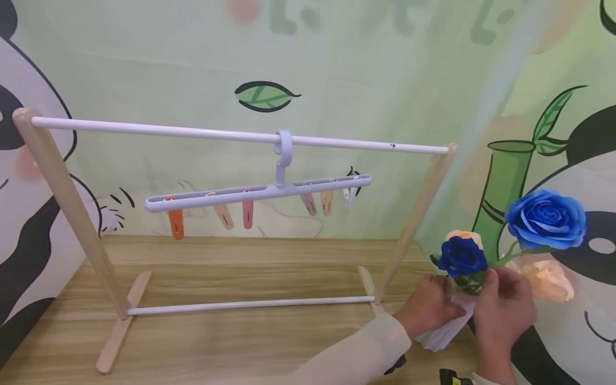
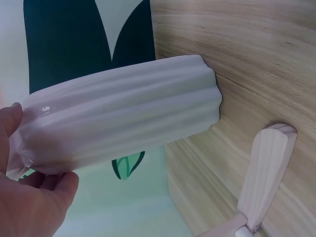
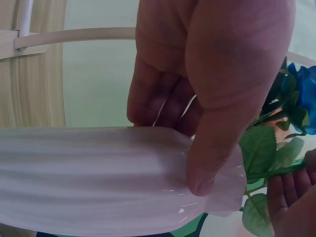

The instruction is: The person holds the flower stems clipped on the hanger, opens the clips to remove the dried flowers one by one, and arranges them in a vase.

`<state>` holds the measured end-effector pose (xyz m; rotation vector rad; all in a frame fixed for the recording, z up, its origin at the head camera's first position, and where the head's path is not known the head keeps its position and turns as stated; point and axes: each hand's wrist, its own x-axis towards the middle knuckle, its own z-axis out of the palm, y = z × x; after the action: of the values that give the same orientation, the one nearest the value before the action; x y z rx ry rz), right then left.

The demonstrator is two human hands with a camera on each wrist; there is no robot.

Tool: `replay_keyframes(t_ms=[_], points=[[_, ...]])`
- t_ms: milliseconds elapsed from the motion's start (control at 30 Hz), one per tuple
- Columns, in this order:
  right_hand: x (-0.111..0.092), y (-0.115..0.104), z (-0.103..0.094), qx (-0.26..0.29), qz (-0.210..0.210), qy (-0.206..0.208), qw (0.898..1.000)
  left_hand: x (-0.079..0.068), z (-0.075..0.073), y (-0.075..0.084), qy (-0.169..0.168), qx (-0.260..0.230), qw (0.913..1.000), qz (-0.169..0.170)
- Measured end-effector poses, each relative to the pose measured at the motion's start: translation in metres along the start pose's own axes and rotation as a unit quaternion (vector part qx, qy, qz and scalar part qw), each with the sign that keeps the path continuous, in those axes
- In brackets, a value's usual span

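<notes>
A pale fluted vase (image 1: 445, 329) leans at the right of the table. My left hand (image 1: 430, 305) grips it near the rim, with the thumb on one side and fingers on the other. Between the thumb and fingers of my right hand (image 1: 505, 307) is a green stem (image 3: 281, 170), pinched just beyond the vase mouth. A bright blue rose (image 1: 546, 219) stands above the right hand. Lower, over the vase mouth, is a darker blue rose (image 1: 463, 256) with a peach flower (image 1: 464, 235) behind it. Another peach flower (image 1: 548, 280) shows beyond the right hand.
Left of the hands stands a wooden rack (image 1: 58, 176) with a white top bar (image 1: 168, 130). A pale hanger (image 1: 212, 199) with several coloured clips (image 1: 176, 224) hangs from it. A printed cloth (image 1: 337, 69) backs the wooden table (image 1: 231, 342).
</notes>
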<state>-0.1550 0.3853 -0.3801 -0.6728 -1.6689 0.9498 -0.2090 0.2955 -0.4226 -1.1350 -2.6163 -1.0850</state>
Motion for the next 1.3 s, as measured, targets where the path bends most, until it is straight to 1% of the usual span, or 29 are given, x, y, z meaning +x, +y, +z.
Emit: replay_keyframes(t_ms=[33, 133, 233, 300, 433, 567, 767, 867, 1000, 1067, 1133, 1233, 1300], points=[[0.0, 0.001, 0.0, -0.002, 0.003, -0.003, 1.0, 0.0, 0.0, 0.0, -0.002, -0.004, 1.0, -0.005], [-0.002, 0.004, -0.001, -0.005, 0.011, -0.009, 1.0, 0.0, 0.002, 0.0, 0.002, -0.014, 0.9999, -0.001], [-0.004, 0.005, -0.002, 0.002, 0.009, -0.008, 1.0, -0.001, 0.002, -0.002, 0.01, -0.026, 0.9996, 0.01], [-0.005, 0.006, -0.001, 0.008, 0.003, -0.006, 1.0, -0.001, 0.001, -0.003, 0.012, -0.03, 0.9994, 0.009], [-0.006, 0.005, 0.0, 0.012, -0.006, -0.006, 1.0, 0.0, 0.001, -0.004, 0.01, -0.006, 0.9999, 0.001], [-0.007, 0.006, 0.0, -0.007, -0.003, -0.01, 1.0, 0.001, 0.003, -0.006, 0.009, 0.019, 0.9998, 0.001], [-0.005, 0.011, -0.001, -0.038, 0.0, -0.017, 0.999, 0.002, 0.004, -0.008, 0.001, 0.024, 0.9997, -0.006], [-0.005, 0.013, -0.003, -0.052, 0.0, -0.021, 0.998, 0.002, 0.004, -0.007, -0.006, 0.019, 0.9998, -0.011], [-0.006, 0.016, -0.006, -0.06, 0.005, -0.029, 0.998, 0.002, 0.004, -0.005, -0.011, 0.017, 0.9997, -0.013], [-0.005, 0.017, -0.007, -0.058, -0.004, -0.031, 0.998, 0.002, 0.003, -0.004, -0.009, 0.021, 0.9997, -0.012], [-0.004, 0.018, -0.008, -0.061, -0.026, -0.033, 0.997, 0.003, 0.002, -0.003, -0.008, 0.023, 0.9996, -0.012], [-0.003, 0.02, -0.009, -0.083, -0.06, -0.042, 0.994, 0.004, 0.0, -0.002, -0.006, 0.019, 0.9997, -0.011], [-0.004, 0.021, -0.01, -0.107, -0.072, -0.051, 0.99, 0.005, 0.0, -0.002, -0.006, 0.021, 0.9997, -0.007]])
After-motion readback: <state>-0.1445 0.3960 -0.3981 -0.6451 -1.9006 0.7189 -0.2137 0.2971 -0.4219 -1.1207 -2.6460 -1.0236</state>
